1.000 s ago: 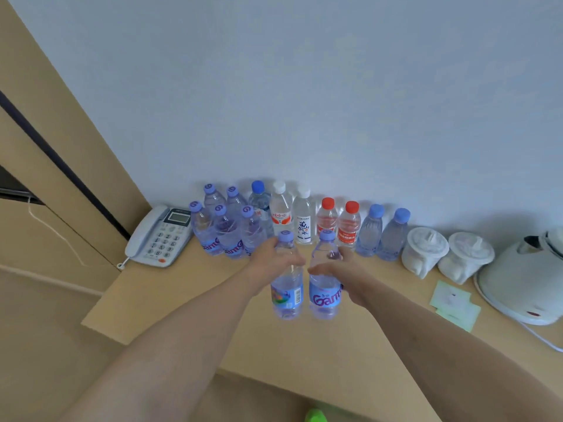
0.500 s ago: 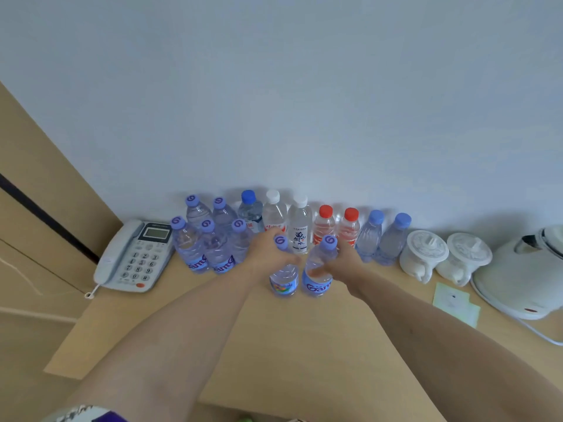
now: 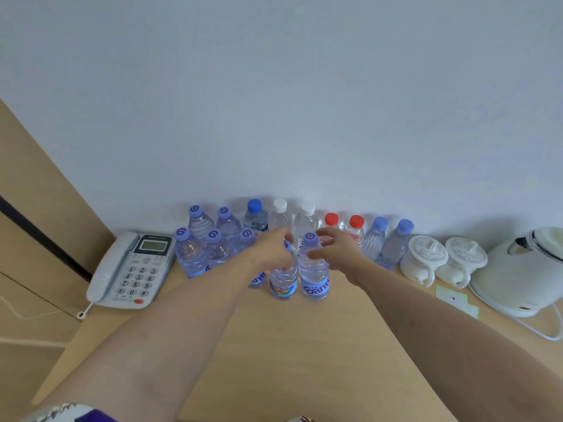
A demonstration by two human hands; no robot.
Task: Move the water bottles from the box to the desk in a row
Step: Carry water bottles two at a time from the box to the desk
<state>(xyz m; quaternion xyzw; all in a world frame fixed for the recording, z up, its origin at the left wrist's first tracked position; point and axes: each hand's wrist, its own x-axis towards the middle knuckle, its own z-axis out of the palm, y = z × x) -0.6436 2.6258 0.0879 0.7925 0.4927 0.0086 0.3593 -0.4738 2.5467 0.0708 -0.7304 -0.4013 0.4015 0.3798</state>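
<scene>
Two clear water bottles with purple caps stand side by side on the wooden desk [image 3: 304,345], in front of the row along the wall. My left hand [image 3: 269,252] grips the neck of the left bottle [image 3: 283,284] and hides most of its cap. My right hand [image 3: 336,249] is beside the right bottle [image 3: 315,278]; its thumb touches the bottle's shoulder and its fingers spread loosely behind the cap. Behind them stand several more bottles: a purple-capped cluster [image 3: 195,251], a blue-capped one [image 3: 255,213], white-capped ones [image 3: 279,210], red-capped ones [image 3: 355,228] and two blue-capped ones [image 3: 396,242]. The box is out of view.
A grey desk telephone [image 3: 131,272] lies left of the bottles. Right of them sit two white lidded cups [image 3: 423,258] and a white electric kettle [image 3: 521,275] with its cord, plus a pale green note [image 3: 454,300]. A wooden panel rises at the left.
Both hands carried the two bottles forward and down; the bottles now stand on the desk in front of the row. My right hand's fingers have loosened from its bottle.
</scene>
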